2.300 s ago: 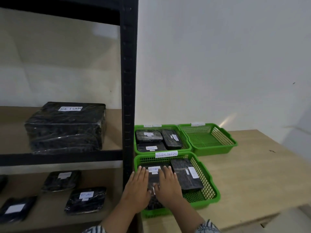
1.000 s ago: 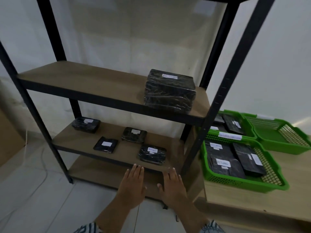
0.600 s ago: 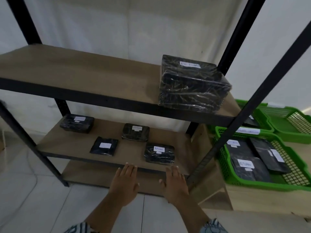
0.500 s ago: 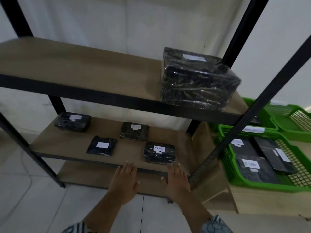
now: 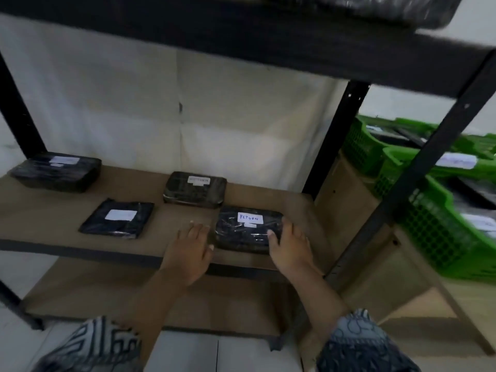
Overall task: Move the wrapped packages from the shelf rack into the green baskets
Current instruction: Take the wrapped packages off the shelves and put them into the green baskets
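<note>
Reaching onto the middle board of the shelf rack (image 5: 53, 210), toward the front-right wrapped package (image 5: 248, 228) marked RETURN. Left hand (image 5: 190, 248) flat and spread, fingers straight, just beside the package's left edge — touching or not, cannot tell. Right hand (image 5: 291, 245) at its near right corner, thumb laid on the wrap, fingers fairly straight along the side, not curled round it. Sharing the board with 3 more packages (image 5: 196, 190). Off to the right, blurred — green baskets (image 5: 434, 232) on a wooden table (image 5: 472, 294), already holding dark packages.

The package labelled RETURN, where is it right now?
In the head view, the RETURN package lies front right on the shelf, between the left hand and the right hand.
</note>
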Available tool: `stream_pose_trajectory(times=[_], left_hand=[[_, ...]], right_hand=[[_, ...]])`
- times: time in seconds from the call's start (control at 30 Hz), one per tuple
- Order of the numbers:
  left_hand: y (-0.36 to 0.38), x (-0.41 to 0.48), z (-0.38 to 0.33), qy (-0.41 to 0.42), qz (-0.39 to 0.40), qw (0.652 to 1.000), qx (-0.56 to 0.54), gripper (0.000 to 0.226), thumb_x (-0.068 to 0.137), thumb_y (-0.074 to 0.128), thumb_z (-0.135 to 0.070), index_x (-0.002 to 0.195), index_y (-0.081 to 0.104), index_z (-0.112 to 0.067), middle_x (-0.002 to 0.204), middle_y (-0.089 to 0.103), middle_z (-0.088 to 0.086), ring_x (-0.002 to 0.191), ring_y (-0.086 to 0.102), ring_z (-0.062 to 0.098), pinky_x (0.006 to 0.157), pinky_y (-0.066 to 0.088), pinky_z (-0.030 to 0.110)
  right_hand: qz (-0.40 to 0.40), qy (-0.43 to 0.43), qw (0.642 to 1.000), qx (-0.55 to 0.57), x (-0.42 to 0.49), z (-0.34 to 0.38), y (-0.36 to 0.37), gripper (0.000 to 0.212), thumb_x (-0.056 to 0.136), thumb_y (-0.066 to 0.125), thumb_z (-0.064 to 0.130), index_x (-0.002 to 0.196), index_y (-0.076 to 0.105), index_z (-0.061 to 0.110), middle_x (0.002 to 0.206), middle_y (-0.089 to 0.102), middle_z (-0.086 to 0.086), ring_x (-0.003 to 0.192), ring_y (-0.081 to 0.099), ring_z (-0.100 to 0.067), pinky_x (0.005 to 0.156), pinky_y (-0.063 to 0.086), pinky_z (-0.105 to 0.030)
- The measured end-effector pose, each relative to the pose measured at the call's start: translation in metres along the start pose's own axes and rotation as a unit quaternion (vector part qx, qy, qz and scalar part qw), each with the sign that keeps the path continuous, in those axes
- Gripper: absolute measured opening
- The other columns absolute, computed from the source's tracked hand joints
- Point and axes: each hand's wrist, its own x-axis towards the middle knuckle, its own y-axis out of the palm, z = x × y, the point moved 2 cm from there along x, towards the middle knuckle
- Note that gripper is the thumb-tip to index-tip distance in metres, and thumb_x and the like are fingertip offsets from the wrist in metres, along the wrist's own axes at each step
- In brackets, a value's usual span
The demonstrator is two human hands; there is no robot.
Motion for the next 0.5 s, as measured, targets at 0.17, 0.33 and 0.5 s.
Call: stream_pose_trajectory(times=[0.17, 0.33, 0.5], left_hand=[[0.041, 0.015, 0.019, -0.004, -0.076, 0.997, 0.018, 0.053, 0.095, 0.028, -0.039, 0.138, 0.039, -0.010, 0.143, 0.041, 0.010, 0.135, 0.030, 0.027, 0.109, 0.026, 0.043], [0.054, 0.011, 0.023, 0.000, -0.132, 0.990, 0.052, 0.076, 0.082, 0.002, -0.048, 0.133, 0.047, -0.015, 0.138, 0.048, 0.006, 0.130, 0.038, 0.024, 0.105, 0.031, 0.043], [0.054, 0.009, 0.024, 0.001, -0.121, 0.991, 0.058, 0.073, 0.084, 0.002, -0.047, 0.137, 0.043, -0.018, 0.141, 0.046, 0.004, 0.132, 0.036, 0.021, 0.107, 0.028, 0.042]], right_hand=[[-0.071, 0.070, 0.987, 0.125, 0.023, -0.024, 0.030, 0.077, 0.082, 0.052, 0.063, 0.136, 0.041, 0.009, 0.139, 0.048, -0.012, 0.130, 0.042, -0.032, 0.111, 0.033, -0.045], [-0.061, 0.066, 0.971, 0.220, 0.023, -0.040, 0.051, 0.079, 0.071, 0.049, 0.078, 0.128, 0.054, 0.024, 0.141, 0.047, -0.006, 0.138, 0.029, -0.036, 0.114, 0.024, -0.050], [-0.084, 0.042, 0.952, 0.290, 0.009, -0.041, 0.055, 0.064, 0.079, 0.058, 0.065, 0.127, 0.052, 0.024, 0.143, 0.046, -0.003, 0.145, 0.011, -0.034, 0.117, 0.019, -0.050]])
